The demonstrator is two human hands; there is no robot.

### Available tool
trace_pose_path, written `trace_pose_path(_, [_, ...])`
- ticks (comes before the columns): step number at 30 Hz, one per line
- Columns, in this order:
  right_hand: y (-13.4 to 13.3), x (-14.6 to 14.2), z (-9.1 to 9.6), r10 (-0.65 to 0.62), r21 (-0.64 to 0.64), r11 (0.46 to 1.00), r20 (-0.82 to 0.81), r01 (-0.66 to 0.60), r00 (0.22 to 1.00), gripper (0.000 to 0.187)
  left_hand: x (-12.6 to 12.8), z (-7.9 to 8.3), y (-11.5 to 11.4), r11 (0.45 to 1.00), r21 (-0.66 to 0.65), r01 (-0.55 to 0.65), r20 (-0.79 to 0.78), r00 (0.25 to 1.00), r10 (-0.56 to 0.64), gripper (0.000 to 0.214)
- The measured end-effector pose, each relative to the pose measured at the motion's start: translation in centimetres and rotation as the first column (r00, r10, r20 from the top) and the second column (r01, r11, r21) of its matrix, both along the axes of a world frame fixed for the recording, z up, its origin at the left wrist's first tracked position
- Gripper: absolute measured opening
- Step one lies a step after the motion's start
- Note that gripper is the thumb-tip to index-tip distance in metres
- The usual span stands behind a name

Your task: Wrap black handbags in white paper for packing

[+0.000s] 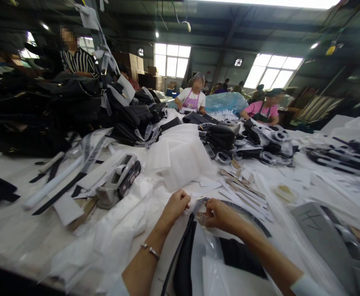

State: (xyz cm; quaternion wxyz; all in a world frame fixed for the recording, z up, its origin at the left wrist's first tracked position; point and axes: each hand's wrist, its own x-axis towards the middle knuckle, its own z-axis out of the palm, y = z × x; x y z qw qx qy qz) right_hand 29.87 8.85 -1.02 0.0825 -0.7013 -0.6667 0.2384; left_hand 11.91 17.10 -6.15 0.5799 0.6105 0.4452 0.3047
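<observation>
My left hand (176, 205) is curled into a pinch at the near middle of the white worktable (19, 230), a metal bracelet on its wrist. My right hand (219, 214) is closed too, fingertips pinching a small clear-wrapped piece (200, 205) between the two hands. A black strap (184, 255) runs from under the hands toward me, beside a clear plastic bag (210, 263). What exactly the left fingers grip is too small to name.
A grey tape dispenser (119, 180) sits left of my hands. A stack of white foam sheets (180, 158) lies ahead, card strips (244, 193) to the right, black bags (75, 111) heaped at the left. Other people work at the far side.
</observation>
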Motion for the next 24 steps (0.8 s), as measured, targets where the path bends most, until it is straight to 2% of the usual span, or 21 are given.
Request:
trace_pose_path(5, [-0.2,-1.3,-1.0,-0.038,0.014,0.999,0.063,0.037,0.997,0.043,-0.1,0.2,0.0,0.999,0.025,-0.022,-0.010,1.000,0.022,0.015])
trace_pose_path(9, [-0.4,-2.2,-1.4,-0.050,-0.041,0.998,0.111,0.054,0.993,0.034,-0.2,0.4,0.0,0.999,0.034,-0.033,-0.003,0.999,0.033,0.014])
trace_pose_path(13, [-0.8,-3.5,-1.3,-0.037,-0.028,0.999,0.170,0.042,0.985,0.025,-0.1,0.4,0.0,0.999,0.032,-0.032,0.021,0.999,0.031,0.016])
trace_pose_path(19, [-1.4,-5.2,-1.3,0.013,-0.020,1.000,0.184,-0.010,0.983,0.029,0.1,0.1,0.1,0.999,0.039,-0.034,0.033,0.999,0.033,0.016])
trace_pose_path(24, [-1.6,-5.3,-1.5,0.010,-0.022,1.000,0.116,-0.007,0.993,0.031,0.0,-0.2,0.4,0.998,0.050,-0.047,0.044,0.998,0.045,0.012])
